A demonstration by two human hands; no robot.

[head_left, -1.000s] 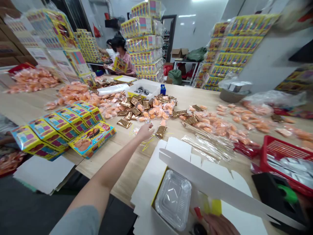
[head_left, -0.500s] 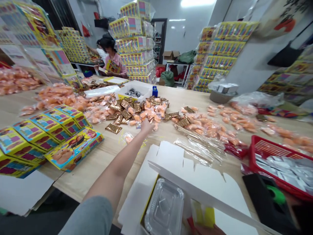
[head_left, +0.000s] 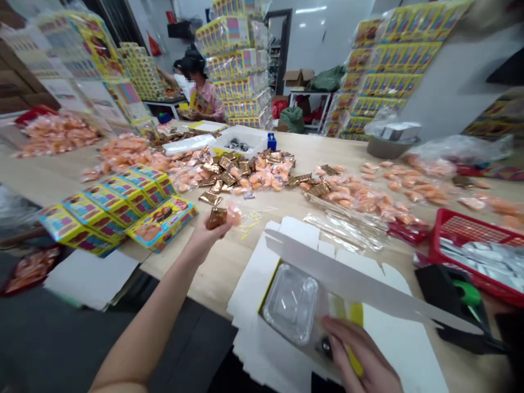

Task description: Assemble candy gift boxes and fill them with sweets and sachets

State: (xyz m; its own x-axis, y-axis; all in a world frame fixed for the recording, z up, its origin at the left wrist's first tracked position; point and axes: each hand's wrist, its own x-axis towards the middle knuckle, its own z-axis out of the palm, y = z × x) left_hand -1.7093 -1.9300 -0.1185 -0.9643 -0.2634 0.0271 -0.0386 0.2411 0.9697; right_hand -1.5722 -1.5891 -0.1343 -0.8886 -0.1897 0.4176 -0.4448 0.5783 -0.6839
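My left hand [head_left: 203,239] is closed around a gold-brown foil packet [head_left: 216,218] and a clear-wrapped orange piece [head_left: 234,213], just above the table left of the open white carton [head_left: 262,335]. A clear plastic tray with a lid [head_left: 290,305] sits inside that carton. Over the carton's right part, my right hand [head_left: 364,355] has its fingers curled; a yellow strip shows by them, and a small dark round thing [head_left: 326,346] lies close to the fingertips. What exactly the right hand grips is partly hidden and blurred.
Foil packets [head_left: 227,178] and wrapped orange pieces [head_left: 360,202] lie heaped across the table. Printed boxes [head_left: 118,202] stand at left, a red basket [head_left: 446,229] and black tape dispenser [head_left: 450,300] at right. A co-worker [head_left: 208,98] sits at the back.
My left hand has come back from the heap toward me, now with a foil packet and an orange piece in it. My right hand has risen further into view beside the tray.
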